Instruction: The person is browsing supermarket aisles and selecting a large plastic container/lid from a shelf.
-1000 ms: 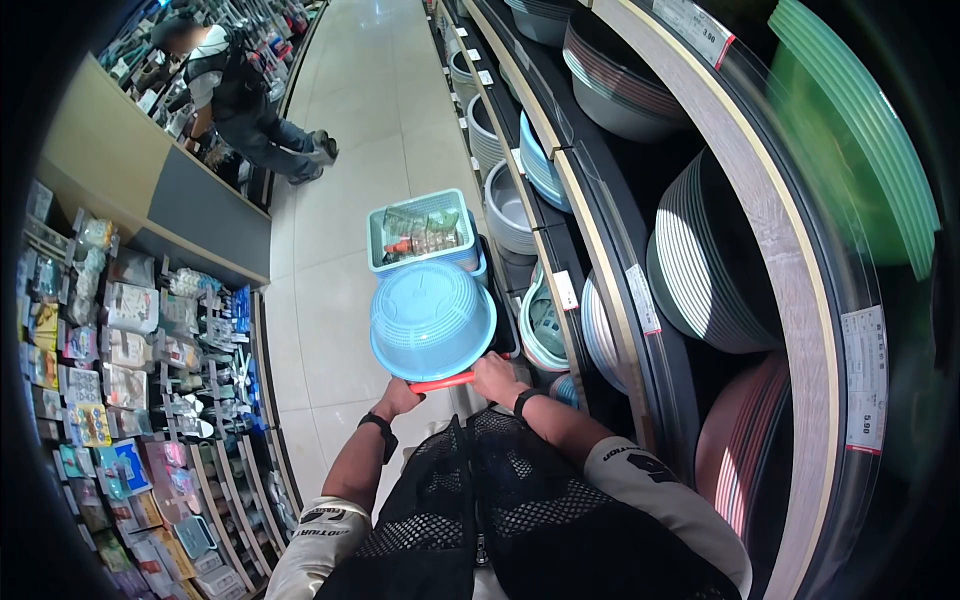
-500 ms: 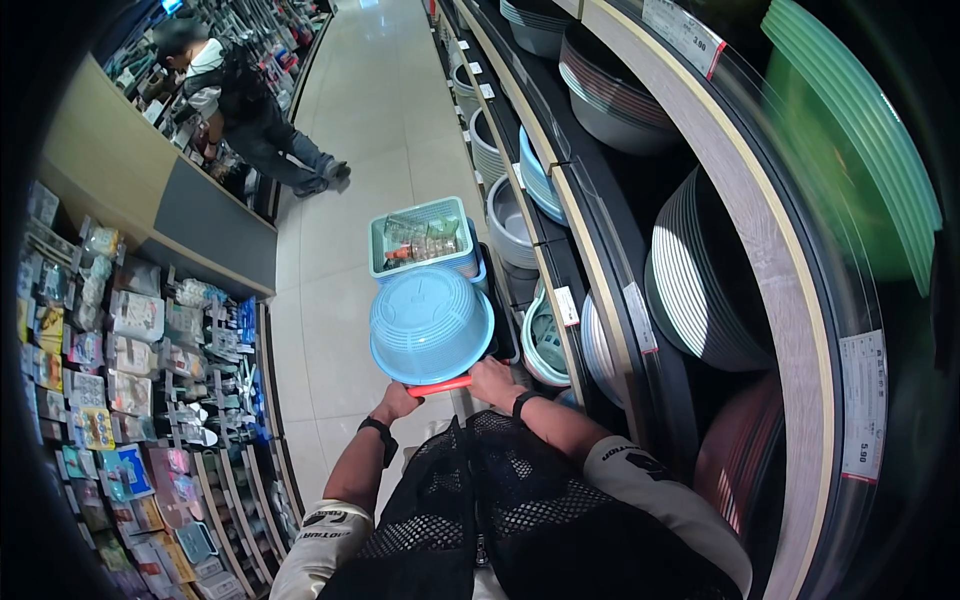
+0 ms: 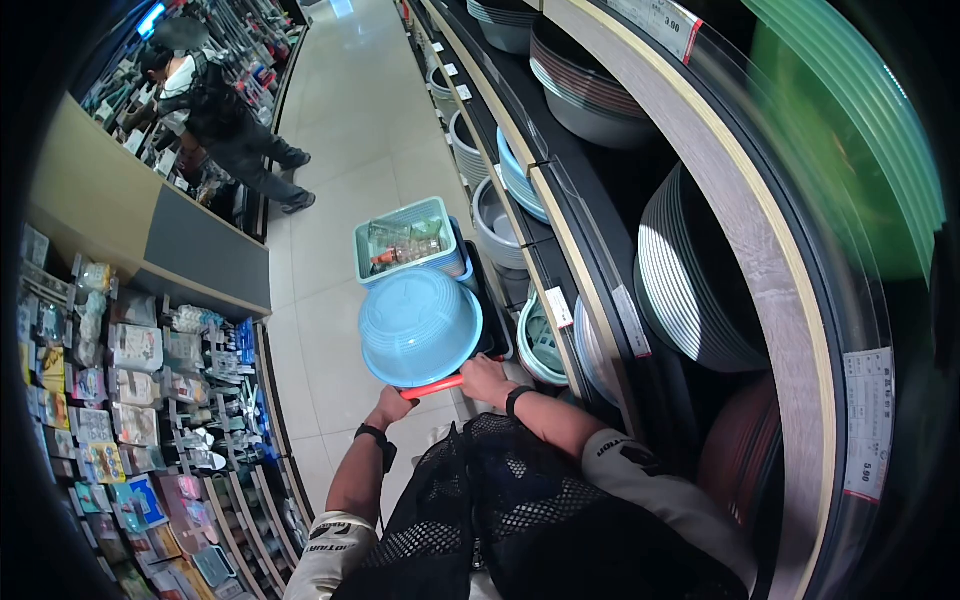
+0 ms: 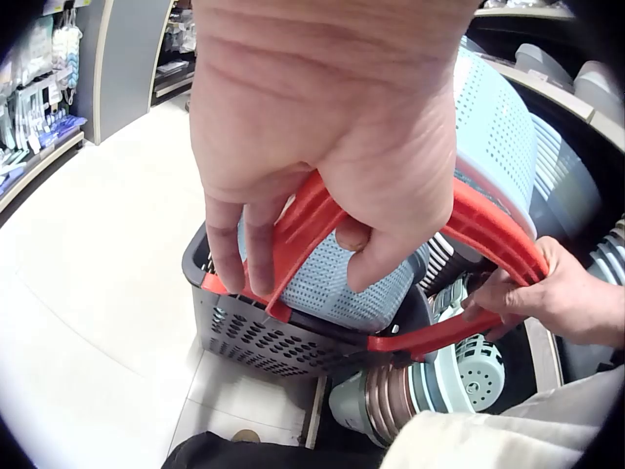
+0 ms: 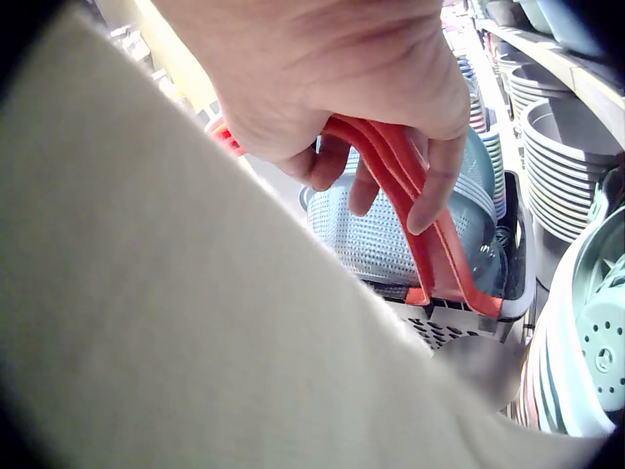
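In the head view both hands are on the red handle of a dark grey shopping basket with holes in its walls. My left hand holds the handle's left end, fingers and thumb hooked round it. The right hand grips the other end with curled fingers, as the right wrist view also shows. A light blue perforated basin lies upside down over the basket. Beyond it sits a pale green rectangular basket with clear bottle-like things inside.
Close on the right, shelves carry stacked grey buckets, dark basins and price tags. Hanging packaged goods line the left. Ahead on the left a person stands at a shelf; tiled floor runs down the aisle.
The basket and basins have shifted slightly left in the head view, while both hands keep hold of the handle. The person ahead has changed stance, legs now apart.
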